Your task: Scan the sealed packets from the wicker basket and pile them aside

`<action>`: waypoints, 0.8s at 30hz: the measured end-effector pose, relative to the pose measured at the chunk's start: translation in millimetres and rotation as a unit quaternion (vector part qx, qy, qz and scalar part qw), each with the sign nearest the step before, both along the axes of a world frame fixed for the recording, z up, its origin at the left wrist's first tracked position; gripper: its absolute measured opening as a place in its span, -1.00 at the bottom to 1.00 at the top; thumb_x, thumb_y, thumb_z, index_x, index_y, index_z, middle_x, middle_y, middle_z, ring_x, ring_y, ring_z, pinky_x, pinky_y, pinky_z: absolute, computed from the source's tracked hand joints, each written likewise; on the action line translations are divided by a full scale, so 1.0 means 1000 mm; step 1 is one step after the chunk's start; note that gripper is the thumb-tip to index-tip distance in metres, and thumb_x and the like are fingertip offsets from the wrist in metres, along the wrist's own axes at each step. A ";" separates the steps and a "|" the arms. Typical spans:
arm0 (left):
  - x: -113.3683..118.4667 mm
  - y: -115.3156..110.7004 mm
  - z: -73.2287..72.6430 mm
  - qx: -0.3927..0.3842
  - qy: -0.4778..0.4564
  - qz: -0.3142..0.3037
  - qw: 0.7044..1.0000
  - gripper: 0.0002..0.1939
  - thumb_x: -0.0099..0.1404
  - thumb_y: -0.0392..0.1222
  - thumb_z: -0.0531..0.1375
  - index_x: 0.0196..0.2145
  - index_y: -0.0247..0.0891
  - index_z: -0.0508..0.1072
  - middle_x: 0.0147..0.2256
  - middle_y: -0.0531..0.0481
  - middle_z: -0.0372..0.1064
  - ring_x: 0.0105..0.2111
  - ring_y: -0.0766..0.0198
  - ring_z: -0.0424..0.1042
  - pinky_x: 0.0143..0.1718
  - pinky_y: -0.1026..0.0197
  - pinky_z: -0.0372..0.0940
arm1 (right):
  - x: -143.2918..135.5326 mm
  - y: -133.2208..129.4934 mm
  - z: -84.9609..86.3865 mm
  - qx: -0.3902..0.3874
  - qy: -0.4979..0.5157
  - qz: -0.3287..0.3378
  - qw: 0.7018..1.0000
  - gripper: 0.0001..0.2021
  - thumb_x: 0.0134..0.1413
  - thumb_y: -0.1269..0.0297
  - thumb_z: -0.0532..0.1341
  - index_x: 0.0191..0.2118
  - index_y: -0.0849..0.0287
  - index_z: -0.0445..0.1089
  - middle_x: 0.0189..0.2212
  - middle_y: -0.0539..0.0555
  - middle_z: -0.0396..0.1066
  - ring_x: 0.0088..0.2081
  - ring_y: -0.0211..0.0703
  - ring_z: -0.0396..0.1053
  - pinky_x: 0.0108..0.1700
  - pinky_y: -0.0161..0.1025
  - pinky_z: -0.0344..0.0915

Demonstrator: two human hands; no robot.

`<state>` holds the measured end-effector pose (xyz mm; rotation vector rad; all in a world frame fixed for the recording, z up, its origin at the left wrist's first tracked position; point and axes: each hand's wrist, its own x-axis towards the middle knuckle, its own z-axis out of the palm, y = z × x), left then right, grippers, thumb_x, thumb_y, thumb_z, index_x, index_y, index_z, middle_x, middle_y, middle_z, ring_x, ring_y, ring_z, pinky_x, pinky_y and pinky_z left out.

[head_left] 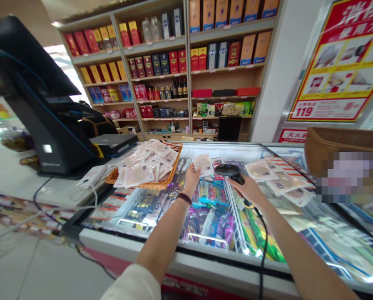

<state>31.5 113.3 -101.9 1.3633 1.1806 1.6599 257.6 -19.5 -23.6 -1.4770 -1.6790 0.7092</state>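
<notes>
Packet [205,165] is pinched in the left grip [192,178] at mid-frame; scanner [227,170], just right, is clasped in the right grip [249,190].

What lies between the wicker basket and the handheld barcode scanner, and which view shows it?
In the head view, the left hand lies there, holding a pale packet over the display freezer.

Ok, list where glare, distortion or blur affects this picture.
Head view throughout: bright glints on the freezer's glass lid; wide-angle stretch tilts the display shelves; pixelation covers part of the brown container; the floor, lower left, is smeared; print on the packet in the left hand is too soft to read.
</notes>
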 end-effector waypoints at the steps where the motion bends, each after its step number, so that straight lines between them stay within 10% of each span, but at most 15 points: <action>1: 0.000 0.000 0.000 -0.006 -0.003 -0.004 1.000 -0.64 0.15 -0.30 0.39 -0.08 -0.26 0.51 -0.32 -0.09 0.59 -0.31 0.18 0.60 -0.24 0.19 0.51 | 0.000 0.000 0.000 0.000 0.000 0.001 1.000 -0.61 0.11 -0.12 0.20 -0.56 0.02 0.23 -0.80 -0.06 0.26 -0.74 -0.21 0.23 -0.57 -0.24 0.17; 14: 0.021 -0.005 0.021 -0.108 -0.048 -0.005 0.993 -0.74 0.22 -0.24 0.35 -0.13 -0.25 0.47 -0.36 -0.04 0.55 -0.33 0.21 0.62 -0.29 0.21 0.52 | 0.040 -0.002 0.011 0.031 0.141 -0.062 0.988 -0.53 -0.08 -0.25 0.29 -0.58 0.03 0.23 -0.77 -0.07 0.25 -0.74 -0.25 0.19 -0.64 -0.26 0.12; 24: 0.129 -0.005 0.037 -0.125 -0.092 -0.158 0.975 -0.71 0.20 -0.12 0.43 -0.20 -0.27 0.49 -0.29 -0.12 0.57 -0.28 0.17 0.62 -0.19 0.11 0.54 | 0.154 -0.036 0.001 0.125 0.049 -0.303 0.944 -0.53 -0.03 -0.28 0.24 -0.59 0.01 0.26 -0.80 -0.01 0.29 -0.70 -0.09 0.31 -0.55 -0.19 0.25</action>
